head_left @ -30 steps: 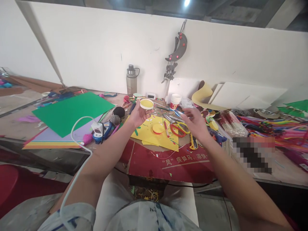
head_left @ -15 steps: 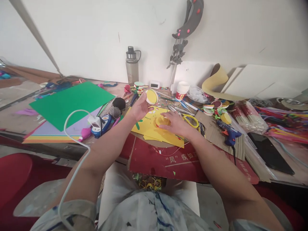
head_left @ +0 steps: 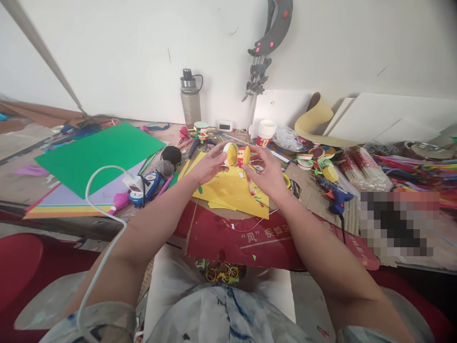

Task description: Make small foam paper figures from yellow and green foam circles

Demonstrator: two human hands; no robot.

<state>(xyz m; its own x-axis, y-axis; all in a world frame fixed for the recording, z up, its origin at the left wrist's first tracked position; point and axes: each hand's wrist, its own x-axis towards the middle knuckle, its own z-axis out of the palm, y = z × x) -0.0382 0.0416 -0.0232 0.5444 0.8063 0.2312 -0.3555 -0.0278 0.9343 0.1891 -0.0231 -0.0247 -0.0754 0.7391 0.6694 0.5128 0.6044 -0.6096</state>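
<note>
The red cup piece [head_left: 244,156], yellow on one side, is up in the right hand [head_left: 266,171], over the yellow paper [head_left: 235,193]. The white cup piece [head_left: 231,154], with a yellow inside, faces it from the left hand [head_left: 210,166]. The fingers of each hand are closed round its own piece, gripping it by the edge; the pieces are very near each other, though I can't tell whether they touch.

Closest to the person, a patterned shirt [head_left: 207,314] covers the front of the body, and a tangle of paper scraps [head_left: 223,272] shows below the counter [head_left: 21,183]. The red cardboard [head_left: 214,238] runs along the counter's near edge, with pale writing on it, and the yellow paper lies just beyond, dotted with bits of colour.

Over by the left arm there's a blue and white device [head_left: 143,188] with a pale cable [head_left: 103,169], then the large green sheet [head_left: 98,155] on top of other coloured sheets, and a black ball [head_left: 171,155] to the right of it. On the other side sits a blue glue gun [head_left: 339,201].

Further back I see a small green-topped drum [head_left: 201,130], a little white timer [head_left: 225,126] and some stacked paper cups [head_left: 266,133]. The grey bottle [head_left: 191,102] stands upright near the wall [head_left: 117,57], where a dark crescent ornament [head_left: 276,31] hangs with pink and red dots on it
</note>
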